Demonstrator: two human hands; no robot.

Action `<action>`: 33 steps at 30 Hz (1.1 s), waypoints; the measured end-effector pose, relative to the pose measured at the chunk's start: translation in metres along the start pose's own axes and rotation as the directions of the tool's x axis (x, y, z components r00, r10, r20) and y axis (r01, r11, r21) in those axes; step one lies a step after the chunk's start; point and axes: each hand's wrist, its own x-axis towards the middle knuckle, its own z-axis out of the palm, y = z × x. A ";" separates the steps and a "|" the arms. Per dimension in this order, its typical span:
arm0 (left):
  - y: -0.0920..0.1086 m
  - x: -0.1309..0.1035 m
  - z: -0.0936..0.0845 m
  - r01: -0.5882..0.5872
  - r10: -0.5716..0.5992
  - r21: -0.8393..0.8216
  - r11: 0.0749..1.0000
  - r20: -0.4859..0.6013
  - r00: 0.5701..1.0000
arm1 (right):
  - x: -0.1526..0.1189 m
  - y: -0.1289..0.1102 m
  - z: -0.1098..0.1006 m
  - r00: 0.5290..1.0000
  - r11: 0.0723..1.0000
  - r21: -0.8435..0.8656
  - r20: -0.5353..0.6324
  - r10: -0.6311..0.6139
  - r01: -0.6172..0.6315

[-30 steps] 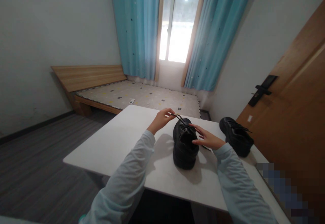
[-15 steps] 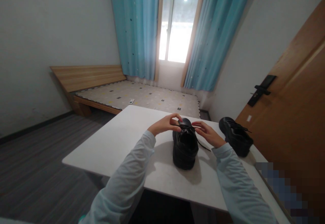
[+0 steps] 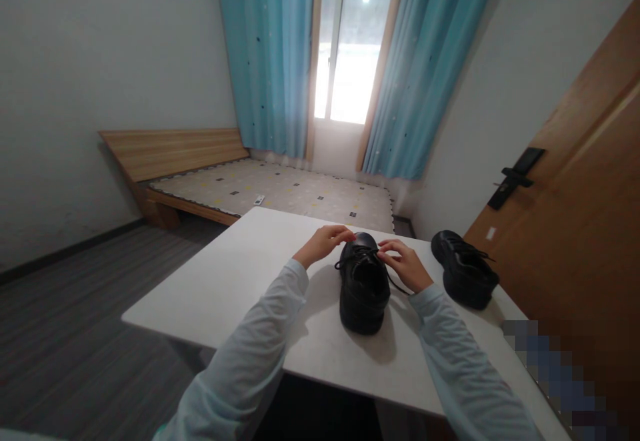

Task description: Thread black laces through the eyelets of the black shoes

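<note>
A black lace-up shoe (image 3: pixel 365 304) stands on the white table (image 3: pixel 220 287), its heel toward me and its toe pointing away. My left hand (image 3: pixel 324 243) reaches to the left side of the toe, fingers stretched out and tips by the leather, with no lace visible in them. On the other side, my right hand (image 3: pixel 407 266) has thumb and fingertips closed at the black shoelace (image 3: pixel 369 252) over the shoe's tongue. One lace loop hangs off the left side, and a loose end trails to the right under my right hand.
A second black shoe (image 3: pixel 464 271) rests near the table's right edge. Beyond the table is a bed (image 3: pixel 280 184) with a small white remote (image 3: pixel 259 200) on it. A wooden door (image 3: pixel 575 227) is at right, and blue curtains (image 3: pixel 270 61) flank the window.
My left hand has let go of the lace and flattened its fingers toward the toe; a loop now droops on the left. My right hand has shifted slightly left and closed at the lace.
</note>
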 end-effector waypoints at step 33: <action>0.003 -0.005 0.010 -0.054 0.033 0.165 0.985 0.125 0.992 | 0.001 0.002 0.017 0.975 0.995 -0.095 -0.222 -0.007 -0.015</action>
